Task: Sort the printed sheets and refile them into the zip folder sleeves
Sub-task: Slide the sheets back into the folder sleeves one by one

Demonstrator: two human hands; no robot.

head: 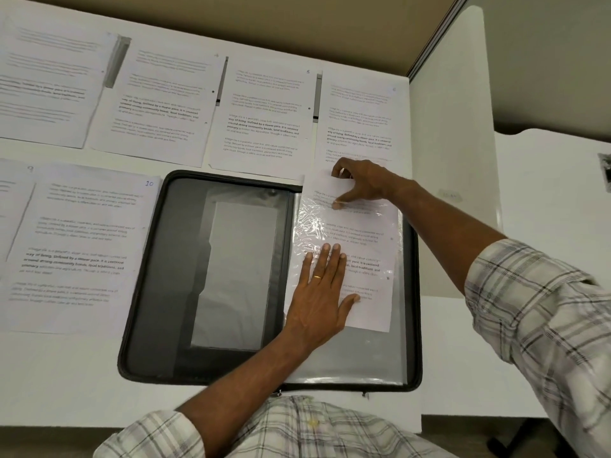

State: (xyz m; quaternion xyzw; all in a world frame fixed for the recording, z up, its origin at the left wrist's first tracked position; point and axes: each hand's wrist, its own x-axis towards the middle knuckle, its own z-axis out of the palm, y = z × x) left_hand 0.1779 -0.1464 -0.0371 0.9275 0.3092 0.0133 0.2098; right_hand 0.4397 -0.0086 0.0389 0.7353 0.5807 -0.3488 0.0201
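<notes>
On the right half of the open zip folder point(158, 292), one printed sheet point(370, 246) sits partway down a clear sleeve point(363, 355), its top edge pinched by the right hand point(363, 181) while the left hand point(322, 292) presses flat on the plastic. Filing looks barely begun: at least six loose sheets point(261, 120) wait on the worktop point(66, 375).

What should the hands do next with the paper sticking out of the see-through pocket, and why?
Probably the right hand should slide the sheet further down into the clear sleeve. The sheet's top pokes out past the upper edge of the zip folder, its bottom edge stops short of the sleeve's bottom, and the left hand lies flat on it, steadying the sleeve.
</notes>
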